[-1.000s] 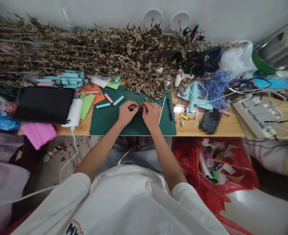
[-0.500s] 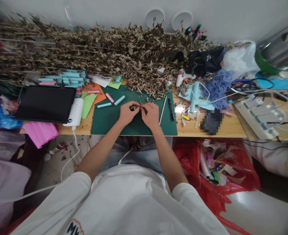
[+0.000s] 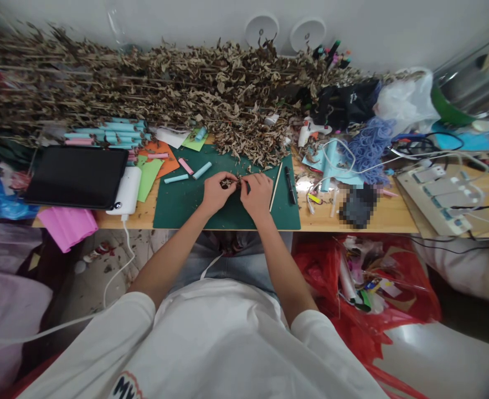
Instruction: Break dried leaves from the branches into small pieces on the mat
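Note:
Above the green cutting mat (image 3: 194,210), my left hand (image 3: 218,194) is closed around some dried leaves (image 3: 227,182), with thumb and fingers pinched together. My right hand (image 3: 257,194) is closed beside it, its fingertips pinching at the same dried leaves. Beyond my hands lies a heap of loose dried leaves (image 3: 248,145) on the mat's far edge. Left of my hands are two blue paper rolls (image 3: 202,170) and a pink roll (image 3: 185,165). A thin wooden stick (image 3: 276,187) and a black pen (image 3: 291,185) lie to the right.
Dried leafy stalks (image 3: 144,83) line the wall. At left are a black tablet (image 3: 76,176), a white power bank (image 3: 127,191) and stacked blue rolls (image 3: 119,133). A glue gun (image 3: 310,132), blue yarn (image 3: 369,149) and power strip (image 3: 435,199) are right. Below hangs a red bag (image 3: 418,288).
My right hand has shifted slightly right, so the fingertips are a little farther apart, with leaf bits showing between them. My left hand has hardly moved.

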`<state>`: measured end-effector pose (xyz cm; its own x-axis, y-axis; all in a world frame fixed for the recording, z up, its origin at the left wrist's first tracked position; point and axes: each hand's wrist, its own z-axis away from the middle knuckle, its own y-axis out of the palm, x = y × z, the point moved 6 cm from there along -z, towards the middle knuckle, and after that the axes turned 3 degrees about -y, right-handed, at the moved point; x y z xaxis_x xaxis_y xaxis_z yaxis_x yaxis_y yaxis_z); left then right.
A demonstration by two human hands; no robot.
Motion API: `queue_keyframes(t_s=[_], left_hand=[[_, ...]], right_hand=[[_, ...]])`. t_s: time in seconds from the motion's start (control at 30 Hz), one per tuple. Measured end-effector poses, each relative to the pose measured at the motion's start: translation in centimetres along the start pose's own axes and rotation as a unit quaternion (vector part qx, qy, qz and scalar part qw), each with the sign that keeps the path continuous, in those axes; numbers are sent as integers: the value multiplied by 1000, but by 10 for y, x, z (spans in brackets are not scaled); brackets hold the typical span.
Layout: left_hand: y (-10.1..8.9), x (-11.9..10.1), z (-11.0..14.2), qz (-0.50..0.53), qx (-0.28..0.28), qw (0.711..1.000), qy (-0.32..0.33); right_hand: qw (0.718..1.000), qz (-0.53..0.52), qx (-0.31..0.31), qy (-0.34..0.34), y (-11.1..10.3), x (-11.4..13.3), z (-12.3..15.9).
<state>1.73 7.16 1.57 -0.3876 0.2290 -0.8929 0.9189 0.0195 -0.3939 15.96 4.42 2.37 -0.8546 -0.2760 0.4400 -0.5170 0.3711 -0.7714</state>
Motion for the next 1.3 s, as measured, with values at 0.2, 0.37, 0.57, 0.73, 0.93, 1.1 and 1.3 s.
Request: queue_keyframes(t_s=[0.2,0.37,0.57,0.73,0.93,1.1,1.3], left_hand=[[-4,-7,0,22,-1,999,45],[-1,2,0,41,10,999,8],[0,11,-2,65,3,998,-19],[0,6,-1,53,9,998,-12],[1,-1,0,11,11,1000,-18],[1,-2,-1,3,17,999,-27],[0,-4,0,-2,10,999,-34]], right_hand=[[1000,-14,20,14,1,-2,-1],[997,-59,41,-25,5,2,-2],[996,-75,36,-19,9,-4,-3],[996,-63,49,-30,10,-1,-2],[997,-9,63,-39,8,6,-1],[996,41,63,-44,9,12,0],[995,70,52,-39,8,12,2]])
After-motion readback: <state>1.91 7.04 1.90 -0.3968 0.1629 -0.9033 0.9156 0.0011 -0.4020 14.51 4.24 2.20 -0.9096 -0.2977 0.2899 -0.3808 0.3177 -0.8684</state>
